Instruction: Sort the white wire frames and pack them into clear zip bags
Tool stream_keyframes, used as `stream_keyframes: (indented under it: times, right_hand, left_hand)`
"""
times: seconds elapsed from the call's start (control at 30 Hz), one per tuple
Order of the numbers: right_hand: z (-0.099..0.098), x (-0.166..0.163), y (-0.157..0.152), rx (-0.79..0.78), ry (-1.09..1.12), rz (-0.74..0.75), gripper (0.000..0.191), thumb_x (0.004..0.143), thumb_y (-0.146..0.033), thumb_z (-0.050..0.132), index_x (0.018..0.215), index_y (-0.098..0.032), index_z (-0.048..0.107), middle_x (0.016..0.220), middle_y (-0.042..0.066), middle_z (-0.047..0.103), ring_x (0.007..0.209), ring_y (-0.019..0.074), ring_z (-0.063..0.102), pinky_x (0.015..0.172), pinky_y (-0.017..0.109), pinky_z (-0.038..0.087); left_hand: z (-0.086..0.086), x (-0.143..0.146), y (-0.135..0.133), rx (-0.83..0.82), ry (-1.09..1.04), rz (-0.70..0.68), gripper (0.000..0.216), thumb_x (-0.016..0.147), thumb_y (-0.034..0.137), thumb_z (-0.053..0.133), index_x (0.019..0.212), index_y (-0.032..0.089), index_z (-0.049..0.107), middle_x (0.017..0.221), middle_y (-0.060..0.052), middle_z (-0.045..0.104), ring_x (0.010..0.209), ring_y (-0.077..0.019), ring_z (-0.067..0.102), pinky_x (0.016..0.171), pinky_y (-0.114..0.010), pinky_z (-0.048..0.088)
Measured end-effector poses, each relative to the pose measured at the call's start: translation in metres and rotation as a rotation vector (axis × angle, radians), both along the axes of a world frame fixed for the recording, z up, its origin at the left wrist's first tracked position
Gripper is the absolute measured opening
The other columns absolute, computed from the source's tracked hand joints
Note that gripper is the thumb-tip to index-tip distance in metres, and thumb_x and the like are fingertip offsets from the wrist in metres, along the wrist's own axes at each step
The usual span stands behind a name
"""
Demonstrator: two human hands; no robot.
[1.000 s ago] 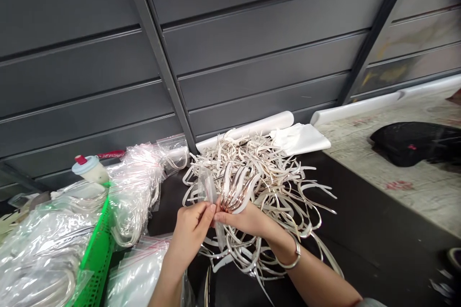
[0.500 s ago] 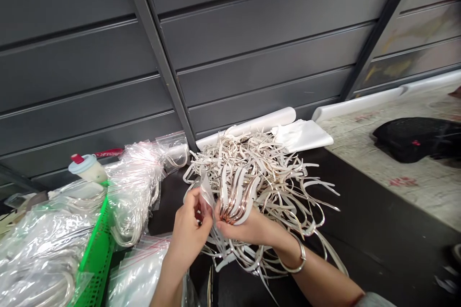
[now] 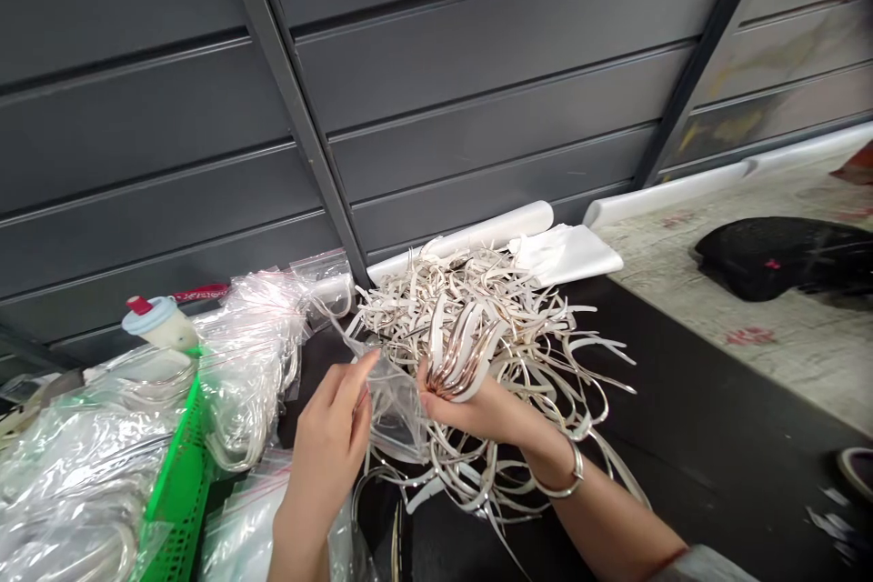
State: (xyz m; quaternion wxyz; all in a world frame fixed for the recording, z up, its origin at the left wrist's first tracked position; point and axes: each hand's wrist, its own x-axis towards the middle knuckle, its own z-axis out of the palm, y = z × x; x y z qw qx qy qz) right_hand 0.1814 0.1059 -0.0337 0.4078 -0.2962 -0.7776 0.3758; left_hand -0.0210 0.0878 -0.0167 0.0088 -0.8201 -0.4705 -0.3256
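My right hand (image 3: 481, 409) is closed round a bundle of curved strips (image 3: 458, 350), shiny rose-gold and white, whose ends fan upward. Opposite it, my left hand (image 3: 331, 436) grips a clear plastic bag (image 3: 396, 400) by its edge, with fingers fairly straight. The bag is spread between the two hands, and its near side touches or lies close to my right fingertips. Behind and below the hands spreads a tangled pile of similar loose strips (image 3: 546, 355). The lower ends of the held bundle are hidden by my right hand and the bag.
Filled clear bags (image 3: 255, 364) lie on the left beside a green basket (image 3: 178, 482) with more bags. A lidded cup (image 3: 160, 323) stands behind. Flat bags (image 3: 249, 509) lie at the front. A white roll (image 3: 525, 223) rests along the grey wall; a tape roll (image 3: 856, 473) sits far right.
My left hand has moved left and slightly down, drawing the clear bag wider. The bundle in my right hand has shifted slightly right and up. The whole view has moved a little.
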Motion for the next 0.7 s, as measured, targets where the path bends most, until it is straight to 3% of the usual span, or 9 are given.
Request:
stream_keyframes:
  times: [0.2,0.33,0.4,0.5,0.6,0.7]
  right_hand:
    - [-0.006,0.001,0.006,-0.142,0.131,0.043,0.011,0.083,-0.019,0.050,0.073,-0.018,0.048,0.063,-0.005,0.043,0.057,0.0084,0.040,0.055,0.022,0.035]
    - [-0.002,0.009,0.002,-0.271,0.517,0.133,0.008,0.085,-0.025,0.054,0.079,-0.020,0.050,0.056,-0.007,0.041,0.045,0.0073,0.033,0.045,0.021,0.030]
    - [0.004,0.012,-0.006,-0.299,0.768,0.201,0.007,0.083,-0.027,0.055,0.081,-0.024,0.050,0.053,-0.009,0.039,0.043,0.0080,0.031,0.050,0.023,0.037]
    - [0.010,0.007,-0.021,-0.316,1.020,0.307,0.015,0.075,-0.025,0.061,0.086,-0.029,0.050,0.054,-0.009,0.039,0.045,0.0094,0.034,0.071,0.030,0.045]
    - [0.008,-0.010,-0.031,-0.298,0.995,0.382,0.021,0.075,-0.019,0.061,0.088,-0.030,0.047,0.057,-0.008,0.043,0.048,0.0096,0.039,0.074,0.029,0.046]
    - [0.001,-0.027,-0.034,-0.227,0.721,0.323,0.012,0.082,-0.021,0.055,0.085,-0.025,0.044,0.066,-0.004,0.052,0.059,0.0110,0.050,0.072,0.030,0.047]
  left_hand:
    - [-0.004,-0.004,-0.001,0.151,-0.064,-0.032,0.011,0.085,0.018,0.054,0.095,0.020,0.058,0.075,0.000,0.064,0.060,-0.0102,0.058,0.059,-0.020,0.043]
    - [-0.006,-0.002,0.001,0.326,-0.053,0.043,0.007,0.083,0.015,0.057,0.089,0.017,0.059,0.074,-0.001,0.067,0.063,-0.0101,0.062,0.062,-0.019,0.043]
    - [-0.008,0.000,0.003,0.369,-0.038,0.073,0.007,0.083,0.014,0.057,0.089,0.017,0.059,0.075,-0.002,0.068,0.063,-0.0101,0.062,0.062,-0.019,0.043]
    - [-0.011,0.005,0.004,0.355,-0.022,0.080,0.008,0.083,0.014,0.056,0.090,0.017,0.059,0.077,-0.002,0.068,0.063,-0.0104,0.062,0.062,-0.020,0.044]
    - [-0.013,0.009,0.003,0.347,-0.024,0.058,0.010,0.083,0.014,0.057,0.092,0.016,0.058,0.079,-0.003,0.068,0.063,-0.0108,0.063,0.061,-0.020,0.044]
    - [-0.011,0.012,-0.002,0.342,-0.059,0.020,0.009,0.083,0.013,0.056,0.091,0.016,0.058,0.077,-0.003,0.068,0.064,-0.0109,0.063,0.061,-0.020,0.045]
